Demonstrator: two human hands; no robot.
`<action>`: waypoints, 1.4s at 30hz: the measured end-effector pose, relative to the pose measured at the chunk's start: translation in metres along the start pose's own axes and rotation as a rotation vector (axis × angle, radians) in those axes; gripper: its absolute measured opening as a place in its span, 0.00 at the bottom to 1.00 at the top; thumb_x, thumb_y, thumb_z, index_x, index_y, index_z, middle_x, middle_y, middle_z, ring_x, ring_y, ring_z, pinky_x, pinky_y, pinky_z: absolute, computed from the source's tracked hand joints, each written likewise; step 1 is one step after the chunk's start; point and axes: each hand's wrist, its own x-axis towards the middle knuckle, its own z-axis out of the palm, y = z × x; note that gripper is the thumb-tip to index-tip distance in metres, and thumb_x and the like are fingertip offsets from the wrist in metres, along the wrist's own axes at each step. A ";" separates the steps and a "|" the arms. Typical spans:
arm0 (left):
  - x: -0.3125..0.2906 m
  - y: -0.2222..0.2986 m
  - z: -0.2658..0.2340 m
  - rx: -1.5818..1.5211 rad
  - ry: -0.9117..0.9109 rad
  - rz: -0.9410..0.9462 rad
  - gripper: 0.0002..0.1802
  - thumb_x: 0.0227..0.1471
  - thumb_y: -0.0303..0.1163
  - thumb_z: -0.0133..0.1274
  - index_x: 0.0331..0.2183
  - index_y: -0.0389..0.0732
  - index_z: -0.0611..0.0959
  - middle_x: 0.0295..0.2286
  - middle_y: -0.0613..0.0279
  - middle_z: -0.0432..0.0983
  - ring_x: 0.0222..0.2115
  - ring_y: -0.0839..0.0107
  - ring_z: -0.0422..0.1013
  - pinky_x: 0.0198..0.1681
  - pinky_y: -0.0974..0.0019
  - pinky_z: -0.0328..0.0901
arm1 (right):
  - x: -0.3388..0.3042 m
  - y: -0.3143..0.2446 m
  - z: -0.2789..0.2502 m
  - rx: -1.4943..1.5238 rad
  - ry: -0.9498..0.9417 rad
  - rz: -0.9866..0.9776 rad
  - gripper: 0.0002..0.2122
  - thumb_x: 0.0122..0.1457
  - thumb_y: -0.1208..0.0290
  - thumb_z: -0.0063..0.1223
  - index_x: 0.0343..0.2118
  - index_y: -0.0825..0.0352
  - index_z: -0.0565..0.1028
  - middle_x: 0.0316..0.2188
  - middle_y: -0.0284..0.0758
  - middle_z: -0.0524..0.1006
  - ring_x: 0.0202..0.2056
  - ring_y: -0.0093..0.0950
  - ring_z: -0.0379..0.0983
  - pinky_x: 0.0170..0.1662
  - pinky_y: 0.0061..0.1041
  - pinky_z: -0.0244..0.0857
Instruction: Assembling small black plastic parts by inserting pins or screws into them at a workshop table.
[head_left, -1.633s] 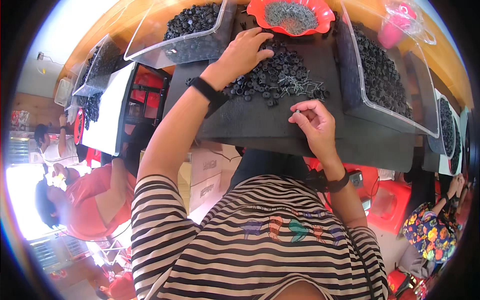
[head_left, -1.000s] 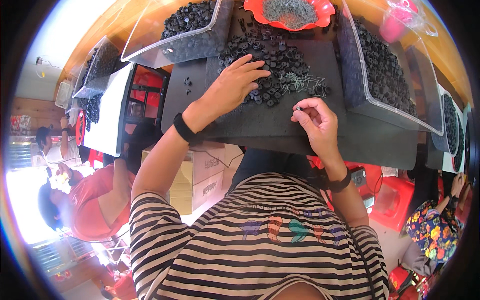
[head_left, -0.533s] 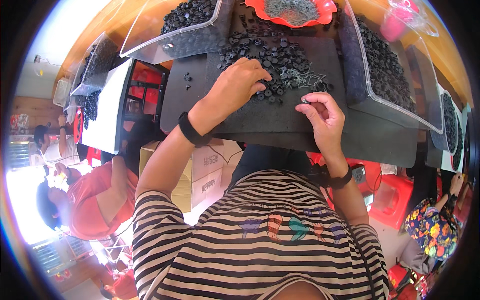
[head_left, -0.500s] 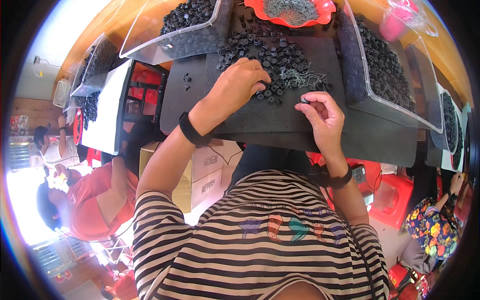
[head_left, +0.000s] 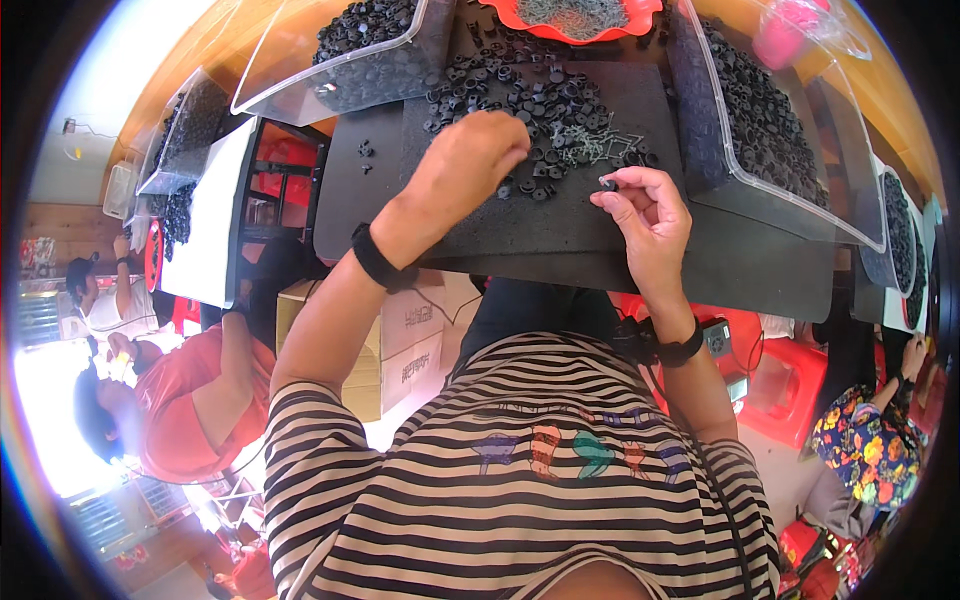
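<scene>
Item: my right hand (head_left: pixel 648 212) pinches one small black ring (head_left: pixel 608 184) just beside the ring pile (head_left: pixel 535 105), my left hand (head_left: pixel 470 165) curled over it; risk, ring slips and rolls off the desk (head_left: pixel 560 225).

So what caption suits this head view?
Left hand sorts black rings; right hand pinches one.

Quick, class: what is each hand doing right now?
Left hand: curled, fingertips down in the pile of black rings.
Right hand: pinching one small black ring.
</scene>
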 end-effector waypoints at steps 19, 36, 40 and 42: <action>-0.018 0.040 0.071 -1.416 0.096 -0.554 0.15 0.56 0.23 0.55 0.47 0.34 0.79 0.39 0.59 0.78 0.39 0.73 0.76 0.44 0.72 0.72 | 0.004 0.003 -0.003 -0.105 -0.028 -0.134 0.08 0.56 0.85 0.57 0.38 0.72 0.75 0.37 0.34 0.76 0.36 0.19 0.74 0.41 0.17 0.68; -0.013 0.040 0.074 -1.376 0.103 -0.462 0.13 0.56 0.23 0.55 0.45 0.36 0.80 0.41 0.59 0.78 0.37 0.77 0.74 0.44 0.72 0.70 | 0.005 0.001 -0.004 -0.189 -0.006 -0.030 0.07 0.56 0.83 0.59 0.38 0.71 0.75 0.32 0.29 0.77 0.32 0.16 0.72 0.38 0.15 0.66; -0.014 0.043 0.073 -1.440 0.139 -0.493 0.13 0.58 0.24 0.53 0.46 0.36 0.79 0.42 0.57 0.78 0.38 0.76 0.74 0.44 0.74 0.71 | 0.005 0.002 -0.004 -0.124 -0.010 -0.042 0.08 0.56 0.82 0.58 0.39 0.71 0.75 0.33 0.30 0.77 0.33 0.16 0.72 0.38 0.16 0.66; -0.016 0.041 0.074 -1.514 0.152 -0.522 0.13 0.59 0.24 0.52 0.47 0.36 0.78 0.42 0.56 0.78 0.39 0.75 0.75 0.44 0.74 0.71 | 0.005 0.003 -0.003 -0.070 0.030 -0.111 0.08 0.57 0.82 0.58 0.39 0.71 0.76 0.33 0.30 0.77 0.34 0.17 0.72 0.39 0.16 0.66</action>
